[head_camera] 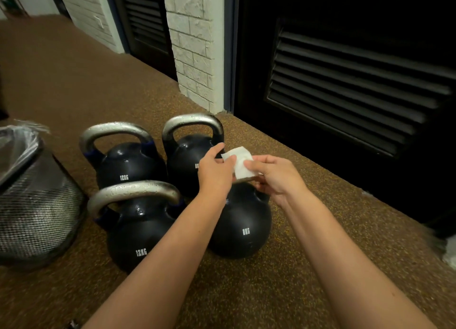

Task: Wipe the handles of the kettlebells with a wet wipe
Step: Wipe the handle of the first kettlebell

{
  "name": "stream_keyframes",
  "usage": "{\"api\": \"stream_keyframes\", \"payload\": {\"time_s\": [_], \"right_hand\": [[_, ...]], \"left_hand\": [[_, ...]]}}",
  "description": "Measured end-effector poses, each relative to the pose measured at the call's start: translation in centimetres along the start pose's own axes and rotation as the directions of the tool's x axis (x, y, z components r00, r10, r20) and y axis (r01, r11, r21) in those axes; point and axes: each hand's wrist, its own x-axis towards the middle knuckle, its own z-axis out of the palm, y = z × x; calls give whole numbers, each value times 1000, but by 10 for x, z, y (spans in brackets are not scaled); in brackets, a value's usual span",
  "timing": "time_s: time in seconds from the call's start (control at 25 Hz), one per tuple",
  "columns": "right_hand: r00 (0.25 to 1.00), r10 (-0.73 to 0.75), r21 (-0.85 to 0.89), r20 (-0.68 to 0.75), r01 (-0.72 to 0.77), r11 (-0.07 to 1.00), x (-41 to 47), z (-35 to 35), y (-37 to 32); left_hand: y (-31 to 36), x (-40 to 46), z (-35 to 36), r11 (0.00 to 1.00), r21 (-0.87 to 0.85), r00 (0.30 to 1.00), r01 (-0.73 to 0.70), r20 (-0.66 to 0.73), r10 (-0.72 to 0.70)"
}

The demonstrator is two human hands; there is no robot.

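Leftmost, at the frame's left edge, stands a black wire-mesh waste bin [37, 200] lined with clear plastic. Beside it, in the lower middle, sit four black round kettlebells with bare grey metal handles: the rear-left 12 kg kettlebell [128, 166], the front-left 12 kg kettlebell [138, 232], the rear-right kettlebell [185, 161] and the front-right 8 kg kettlebell [240, 226], all on speckled brown rubber flooring [283, 291].

Just right of centre, the left hand [216, 172] pinches the left edge of a small white folded wet wipe [238, 162] between thumb and fingertips, while the right hand [276, 174] pinches its right edge the same way. The wipe hangs above the front-right kettlebell, whose handle is hidden under the hands.

Likely the wipe is being unfolded. Pulling too hard could tear the thin damp sheet, or one pinch could slip and drop it onto the gritty floor, dirtying it before any handle is wiped.
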Motion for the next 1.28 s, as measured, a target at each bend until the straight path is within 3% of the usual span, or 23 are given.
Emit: {"api": "stream_keyframes", "payload": {"time_s": [0.08, 0.16, 0.24, 0.36, 0.4, 0.52, 0.56, 0.72, 0.88, 1.04, 1.2, 1.28], "right_hand": [[999, -42, -135, 14, 44, 990, 5, -8, -1], [983, -174, -346, -65, 141, 928, 13, -14, 1], [947, -299, -549, -121, 187, 815, 19, -15, 5], [916, -401, -732, -5, 270, 626, 25, -8, 15], [914, -401, -749, 51, 301, 590, 25, -6, 16], [924, -359, -742, 130, 331, 583, 25, -9, 19], [927, -359, -735, 113, 321, 597, 25, -11, 22], [923, -376, -706, 88, 324, 630, 25, -19, 28], [919, -377, -724, 111, 335, 603, 26, -21, 26], [933, -348, -735, 93, 300, 608, 26, -17, 23], [933, -350, -750, 86, 292, 594, 26, -11, 21], [934, -343, -755, 99, 295, 586, 25, -12, 23]], "left_hand": [[-3, 5, -1, 986, 140, 996, -90, -14, 93], [-7, 4, -4, 918, 367, 985, -153, -16, 171], [-13, 3, -6, 836, 510, 968, -201, -25, 248], [-21, 3, -12, 762, 591, 950, -264, 22, 312], [-22, 1, -15, 683, 662, 934, -308, 73, 350], [-32, -9, -22, 177, 863, 784, -473, 321, 531], [-35, -14, -23, 76, 855, 737, -513, 393, 549], [-49, -16, -20, -83, 848, 734, -524, 499, 460], [-50, -8, -22, -89, 836, 687, -542, 502, 525], [-48, -8, -33, 145, 815, 711, -561, 386, 588], [-52, -12, -34, 133, 773, 678, -621, 444, 585], [-52, -6, -42, 304, 749, 740, -588, 348, 575]]}}
